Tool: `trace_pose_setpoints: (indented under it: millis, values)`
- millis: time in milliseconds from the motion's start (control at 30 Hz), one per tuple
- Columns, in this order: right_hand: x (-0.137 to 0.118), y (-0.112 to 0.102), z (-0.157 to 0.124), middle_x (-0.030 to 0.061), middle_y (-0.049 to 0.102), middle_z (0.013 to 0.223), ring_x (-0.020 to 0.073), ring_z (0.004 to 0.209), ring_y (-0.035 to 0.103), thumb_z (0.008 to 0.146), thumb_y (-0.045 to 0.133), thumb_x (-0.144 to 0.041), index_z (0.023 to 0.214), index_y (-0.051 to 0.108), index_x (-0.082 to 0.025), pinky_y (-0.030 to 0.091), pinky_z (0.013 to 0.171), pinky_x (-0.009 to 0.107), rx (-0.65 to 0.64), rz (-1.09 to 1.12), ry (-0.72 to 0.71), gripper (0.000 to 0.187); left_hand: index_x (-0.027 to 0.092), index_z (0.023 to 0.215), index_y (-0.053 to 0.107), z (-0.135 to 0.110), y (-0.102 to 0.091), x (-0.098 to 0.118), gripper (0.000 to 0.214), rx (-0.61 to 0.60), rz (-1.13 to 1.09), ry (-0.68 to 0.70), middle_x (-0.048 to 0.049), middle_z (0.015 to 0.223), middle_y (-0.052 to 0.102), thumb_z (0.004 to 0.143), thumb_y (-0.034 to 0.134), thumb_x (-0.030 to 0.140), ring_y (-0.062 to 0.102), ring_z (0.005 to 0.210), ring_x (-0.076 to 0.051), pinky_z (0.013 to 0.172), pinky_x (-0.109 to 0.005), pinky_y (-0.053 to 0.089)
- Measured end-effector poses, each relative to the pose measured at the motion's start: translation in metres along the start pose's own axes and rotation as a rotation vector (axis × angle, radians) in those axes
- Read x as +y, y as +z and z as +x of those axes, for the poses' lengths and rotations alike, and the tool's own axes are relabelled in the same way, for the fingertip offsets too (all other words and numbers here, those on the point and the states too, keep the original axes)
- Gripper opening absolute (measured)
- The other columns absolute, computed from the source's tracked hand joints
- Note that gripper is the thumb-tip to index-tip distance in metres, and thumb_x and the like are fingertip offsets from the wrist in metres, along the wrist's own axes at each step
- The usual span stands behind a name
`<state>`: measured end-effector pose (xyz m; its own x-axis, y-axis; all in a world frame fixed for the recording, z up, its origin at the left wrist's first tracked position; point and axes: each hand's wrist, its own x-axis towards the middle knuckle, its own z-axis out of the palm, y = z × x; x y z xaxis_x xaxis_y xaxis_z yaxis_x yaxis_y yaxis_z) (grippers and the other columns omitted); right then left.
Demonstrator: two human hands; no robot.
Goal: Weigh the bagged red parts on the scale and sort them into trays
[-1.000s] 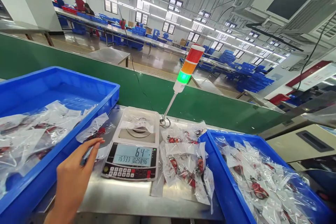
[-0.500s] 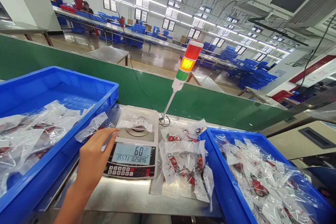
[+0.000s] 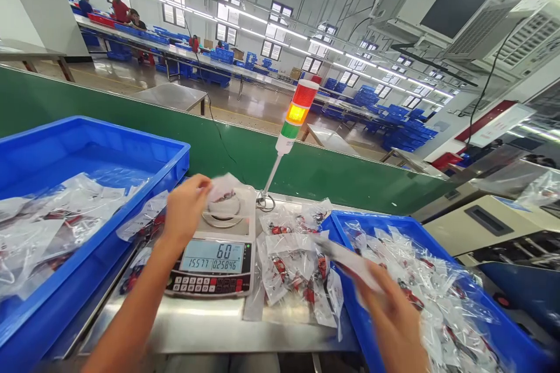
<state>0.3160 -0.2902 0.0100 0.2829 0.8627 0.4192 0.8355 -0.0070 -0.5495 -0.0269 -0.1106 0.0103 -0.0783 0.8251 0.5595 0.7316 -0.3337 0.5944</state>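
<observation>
My left hand [image 3: 187, 210] pinches the corner of a clear plastic bag [image 3: 224, 187], closed on it just above the pan of a digital scale [image 3: 248, 227]. Something small and dark red shows inside that bag. The scale's display reads 60. On the right, my right hand [image 3: 396, 317] is blurred, its fingers closed on another plastic bag [image 3: 356, 263] over the near blue bin's edge. Between scale and bin lies a pile of bagged red parts [image 3: 297, 268]. More bags [image 3: 146, 215] lie left of the scale, partly behind my left arm.
A blue bin [image 3: 168, 172] with bagged parts stands at the left, another blue bin [image 3: 350, 303] at the right. Behind the scale rises a signal tower [image 3: 297, 113] with amber lit. A green partition [image 3: 245, 145] runs behind the steel table [image 3: 210, 326]. People work far back.
My left hand has moved up and right, lifting the bag from the scale's pan. My right hand has come into view from the lower right with a bag. The camera view has shifted slightly.
</observation>
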Motion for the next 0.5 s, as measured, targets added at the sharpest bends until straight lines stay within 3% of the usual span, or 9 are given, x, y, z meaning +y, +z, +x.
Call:
trace_pose_setpoints:
  millis: [100, 167, 267, 367, 433, 500]
  values:
    - [-0.072, 0.070, 0.053, 0.0072, 0.071, 0.124, 0.0277, 0.116, 0.065, 0.099, 0.046, -0.028, 0.121, 0.069, -0.026, 0.053, 0.100, 0.043, -0.172, 0.314, -0.231, 0.032, 0.019, 0.096, 0.065, 0.004, -0.047, -0.003, 0.031, 0.257, 0.024, -0.170, -0.0052, 0.088, 0.073, 0.093, 0.049, 0.045, 0.071, 0.083, -0.023, 0.080, -0.041, 0.054]
    - [-0.111, 0.112, 0.079, 0.0076, 0.071, 0.124, 0.0274, 0.117, 0.063, 0.096, 0.046, -0.019, 0.120, 0.069, -0.025, 0.050, 0.103, 0.046, -0.241, 0.333, -0.356, 0.034, 0.018, 0.107, 0.065, -0.001, -0.085, -0.010, 0.042, 0.396, 0.080, -0.253, -0.0058, 0.099, 0.072, 0.095, 0.046, 0.053, 0.071, 0.097, -0.025, 0.082, -0.045, 0.051]
    - [-0.132, 0.145, 0.093, 0.0088, 0.063, 0.138, 0.0290, 0.130, 0.054, 0.089, 0.056, -0.015, 0.129, 0.064, -0.023, 0.045, 0.110, 0.051, -0.361, 0.247, -0.439, 0.041, 0.015, 0.125, 0.057, -0.018, -0.134, -0.027, 0.053, 0.461, 0.255, -0.326, -0.0109, 0.123, 0.066, 0.099, 0.035, 0.057, 0.059, 0.126, -0.035, 0.072, -0.049, 0.043]
    - [-0.104, 0.135, 0.086, 0.0085, 0.060, 0.143, 0.0288, 0.133, 0.052, 0.092, 0.056, -0.022, 0.131, 0.061, -0.024, 0.043, 0.112, 0.053, -0.311, 0.227, -0.423, 0.039, 0.018, 0.122, 0.057, -0.039, -0.158, -0.041, 0.050, 0.440, 0.419, -0.312, -0.0114, 0.139, 0.058, 0.098, 0.033, 0.055, 0.041, 0.142, -0.041, 0.064, -0.049, 0.041]
    - [-0.060, 0.105, 0.072, 0.0092, 0.063, 0.137, 0.0303, 0.130, 0.055, 0.097, 0.050, -0.035, 0.128, 0.063, -0.025, 0.043, 0.111, 0.055, -0.176, 0.193, -0.337, 0.035, 0.019, 0.119, 0.057, -0.051, -0.157, -0.041, 0.048, 0.418, 0.435, -0.293, -0.0100, 0.143, 0.055, 0.099, 0.032, 0.054, 0.038, 0.144, -0.040, 0.064, -0.051, 0.043]
    - [-0.003, 0.062, 0.049, 0.0117, 0.065, 0.132, 0.0350, 0.126, 0.057, 0.097, 0.045, -0.051, 0.126, 0.064, -0.024, 0.044, 0.109, 0.060, -0.044, 0.073, -0.175, 0.043, 0.019, 0.118, 0.058, -0.061, -0.146, -0.034, 0.048, 0.380, 0.393, -0.297, -0.0091, 0.141, 0.057, 0.101, 0.029, 0.052, 0.041, 0.142, -0.039, 0.069, -0.056, 0.045]
